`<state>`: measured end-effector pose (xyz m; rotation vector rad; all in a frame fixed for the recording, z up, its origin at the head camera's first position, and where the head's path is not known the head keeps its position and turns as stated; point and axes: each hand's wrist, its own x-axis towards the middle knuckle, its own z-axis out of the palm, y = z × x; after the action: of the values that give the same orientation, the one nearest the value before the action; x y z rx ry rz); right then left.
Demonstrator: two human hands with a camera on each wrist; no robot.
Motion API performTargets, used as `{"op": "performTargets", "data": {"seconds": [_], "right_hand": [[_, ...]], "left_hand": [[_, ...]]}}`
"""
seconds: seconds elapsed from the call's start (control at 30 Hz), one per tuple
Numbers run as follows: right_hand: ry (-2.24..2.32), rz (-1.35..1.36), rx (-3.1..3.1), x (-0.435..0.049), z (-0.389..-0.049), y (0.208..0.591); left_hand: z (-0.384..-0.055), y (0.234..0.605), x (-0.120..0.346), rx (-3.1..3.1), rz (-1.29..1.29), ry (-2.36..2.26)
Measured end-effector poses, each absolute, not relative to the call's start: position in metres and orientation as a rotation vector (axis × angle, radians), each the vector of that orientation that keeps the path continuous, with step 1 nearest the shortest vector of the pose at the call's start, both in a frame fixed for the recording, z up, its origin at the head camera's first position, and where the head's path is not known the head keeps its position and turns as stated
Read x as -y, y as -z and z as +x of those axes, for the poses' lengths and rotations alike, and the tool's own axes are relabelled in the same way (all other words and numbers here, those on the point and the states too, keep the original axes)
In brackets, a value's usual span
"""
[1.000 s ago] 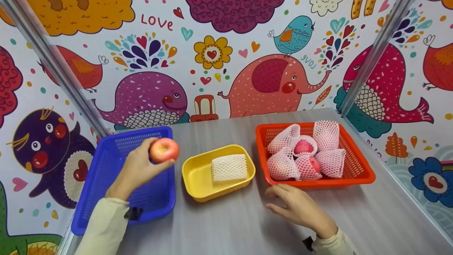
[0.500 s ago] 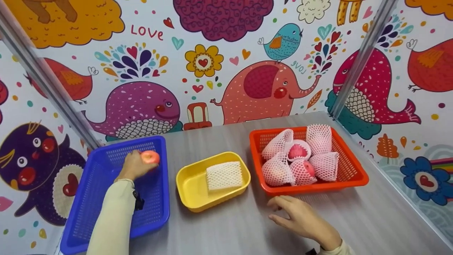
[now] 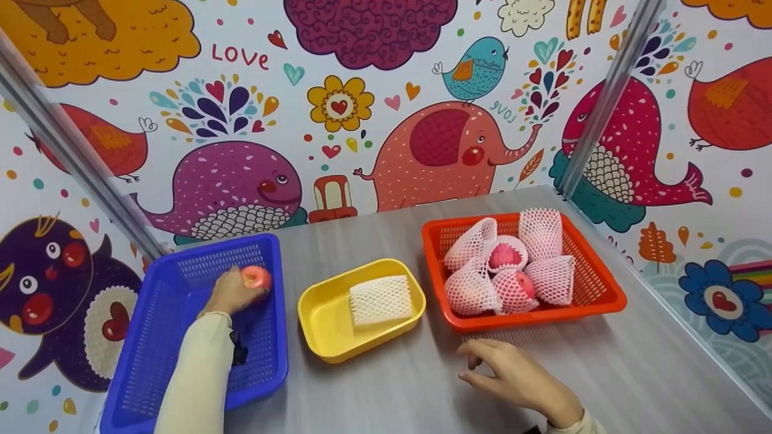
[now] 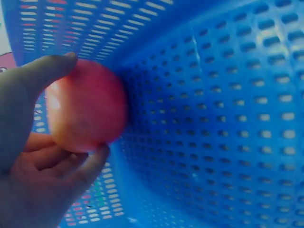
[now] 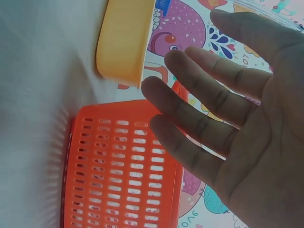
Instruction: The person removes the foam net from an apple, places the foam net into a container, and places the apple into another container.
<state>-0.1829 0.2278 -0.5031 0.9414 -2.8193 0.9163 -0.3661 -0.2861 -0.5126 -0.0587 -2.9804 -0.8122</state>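
apple [image 3: 258, 277] held in left hand [image 3: 229, 293], inside blue basket [image 3: 282, 325]

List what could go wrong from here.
1. The left hand holds the bare apple close to the blue basket's perforated wall, so it might knock against it and bruise.
2. The apple is round and could roll if the fingers let go before it settles.
3. The right hand is near the red basket's front rim and might nudge it.

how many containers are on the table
3: blue basket at left, with the left hand and apple inside; yellow tub in the middle; red basket at right.
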Motion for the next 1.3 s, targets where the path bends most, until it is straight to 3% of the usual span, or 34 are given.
{"op": "performTargets", "data": {"seconds": [0.33,0.63,1.03,1.3], "right_hand": [[-0.948,0.946,2.867,-0.224,-0.183,0.504],[-0.933,1.015,2.831,-0.222,-0.183,0.507],[-0.811,1.032,2.830,-0.215,-0.186,0.502],[-0.812,1.073,2.847,-0.209,-0.188,0.497]], "left_hand": [[-0.341,0.463,0.260,2.990,-0.086,0.732],[-0.257,0.432,0.195,2.982,-0.248,0.559],[-0.156,0.473,0.128,2.697,-0.505,0.647],[-0.132,0.486,0.113,2.869,-0.469,0.752]]}}
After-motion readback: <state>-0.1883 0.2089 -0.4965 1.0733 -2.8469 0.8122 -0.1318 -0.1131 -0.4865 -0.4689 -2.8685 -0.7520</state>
